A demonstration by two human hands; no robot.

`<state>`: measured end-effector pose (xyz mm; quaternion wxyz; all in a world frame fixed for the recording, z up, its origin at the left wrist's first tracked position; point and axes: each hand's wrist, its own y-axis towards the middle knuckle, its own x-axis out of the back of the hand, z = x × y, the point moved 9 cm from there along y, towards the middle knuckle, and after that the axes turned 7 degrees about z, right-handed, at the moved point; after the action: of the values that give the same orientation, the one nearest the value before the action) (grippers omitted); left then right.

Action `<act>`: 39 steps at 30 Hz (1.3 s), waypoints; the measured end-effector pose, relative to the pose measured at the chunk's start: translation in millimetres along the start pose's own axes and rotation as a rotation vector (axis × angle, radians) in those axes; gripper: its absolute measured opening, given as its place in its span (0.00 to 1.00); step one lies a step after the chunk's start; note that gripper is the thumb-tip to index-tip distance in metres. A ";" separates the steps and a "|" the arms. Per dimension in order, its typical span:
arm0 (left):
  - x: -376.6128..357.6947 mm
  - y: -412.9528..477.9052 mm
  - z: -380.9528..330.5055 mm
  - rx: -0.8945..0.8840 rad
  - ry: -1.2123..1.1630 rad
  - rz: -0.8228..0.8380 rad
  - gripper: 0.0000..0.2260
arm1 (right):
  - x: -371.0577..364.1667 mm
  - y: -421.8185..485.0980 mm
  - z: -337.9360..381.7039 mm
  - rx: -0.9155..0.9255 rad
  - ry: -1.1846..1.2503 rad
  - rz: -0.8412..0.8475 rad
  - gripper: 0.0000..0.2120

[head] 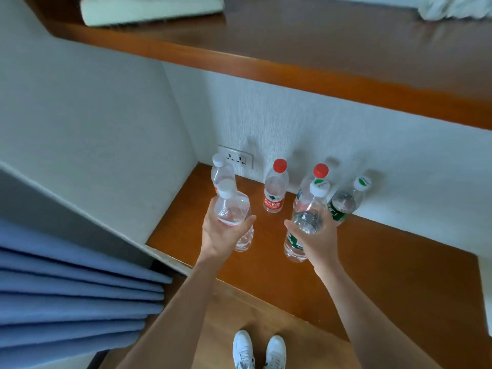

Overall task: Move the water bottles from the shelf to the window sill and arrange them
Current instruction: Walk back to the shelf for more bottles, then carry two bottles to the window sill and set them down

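Several clear water bottles stand on the lower wooden shelf [386, 265]. My left hand [221, 233] is wrapped around a white-capped bottle [234, 211] with a thin red band. My right hand [316, 241] grips a green-labelled bottle [306, 222] with a white and green cap. Behind my hands stand another white-capped bottle [222, 173], a red-capped, red-labelled bottle [275, 187], a second red-capped bottle [318, 173] and a second green-labelled bottle [346, 202]. I cannot tell whether the two held bottles are lifted off the shelf.
An upper wooden shelf [266, 57] overhangs the bottles, with a pale cushion [149, 9] and white cloth [452, 6] on it. A wall socket [235, 157] sits behind the bottles. Blue curtain folds [66, 296] hang at lower left. My white shoes [259, 351] stand on the wooden floor.
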<state>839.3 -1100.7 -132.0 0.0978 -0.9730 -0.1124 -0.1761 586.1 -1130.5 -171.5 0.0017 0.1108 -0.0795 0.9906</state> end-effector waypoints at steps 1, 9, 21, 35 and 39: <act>1.2 -2.6 -6.1 -0.006 -0.008 0.004 0.39 | 1.2 -2.3 8.5 0.009 0.004 0.006 0.41; 26.9 -28.1 -60.7 -0.146 -0.087 -0.015 0.38 | -8.8 -24.1 88.6 0.140 -0.044 0.066 0.28; 101.7 -77.3 -65.4 -0.248 -0.188 -0.133 0.25 | -73.4 -56.2 140.8 0.245 -0.038 0.235 0.29; 215.6 -237.5 15.3 0.011 -0.287 -0.795 0.24 | -236.2 -145.6 153.5 0.373 -0.045 0.908 0.28; 223.8 -316.1 39.2 0.109 -0.270 -1.024 0.23 | -269.7 -200.7 147.8 0.413 -0.065 1.110 0.27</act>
<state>976.0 -748.4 -38.7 0.0346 -0.8011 -0.5936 -0.0682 885.8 -951.9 -57.0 -0.5408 0.0808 0.0688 0.8344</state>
